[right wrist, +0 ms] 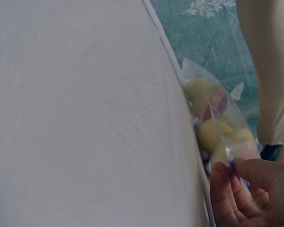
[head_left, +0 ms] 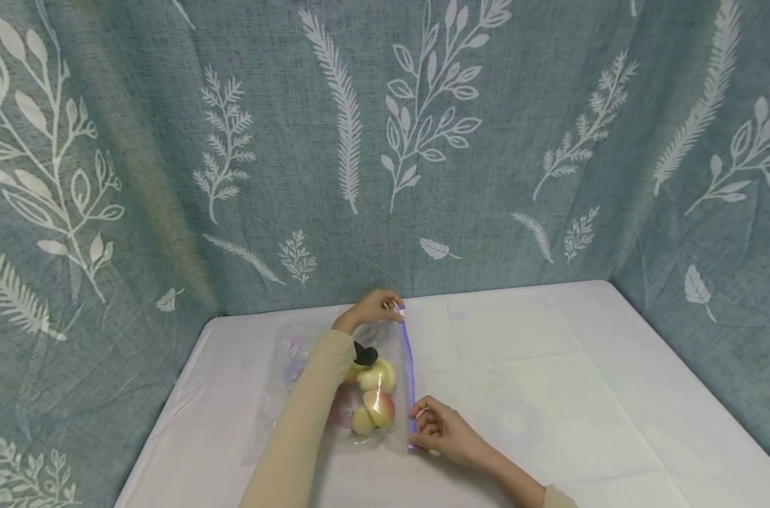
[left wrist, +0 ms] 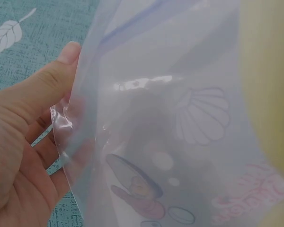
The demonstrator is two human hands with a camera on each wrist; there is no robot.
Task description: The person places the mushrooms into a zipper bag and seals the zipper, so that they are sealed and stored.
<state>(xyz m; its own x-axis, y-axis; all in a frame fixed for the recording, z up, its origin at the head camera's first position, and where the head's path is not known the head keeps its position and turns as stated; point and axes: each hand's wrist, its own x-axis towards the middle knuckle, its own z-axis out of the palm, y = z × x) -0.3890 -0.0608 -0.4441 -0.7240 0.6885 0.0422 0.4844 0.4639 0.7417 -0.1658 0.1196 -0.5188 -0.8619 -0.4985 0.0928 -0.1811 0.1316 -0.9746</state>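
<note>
A clear zip bag (head_left: 385,339) with a purple zip strip lies on the table, its mouth toward the right. Yellow and red fruits (head_left: 377,379) fill its middle, and faint prints such as a shell (left wrist: 202,116) mark the plastic. My left hand (head_left: 373,308) pinches the far end of the zip strip; in the left wrist view the thumb (left wrist: 68,54) lies over the bag's edge with fingers behind the film. At the strip's near end, my right hand (head_left: 444,432) pinches the purple zip between thumb and fingers. The left forearm hides part of the bag.
The bag rests on a white-covered table (head_left: 550,353). A blue-green curtain (head_left: 372,141) with white leaf prints hangs behind and along both sides. A black band (head_left: 363,354) sits at the left wrist.
</note>
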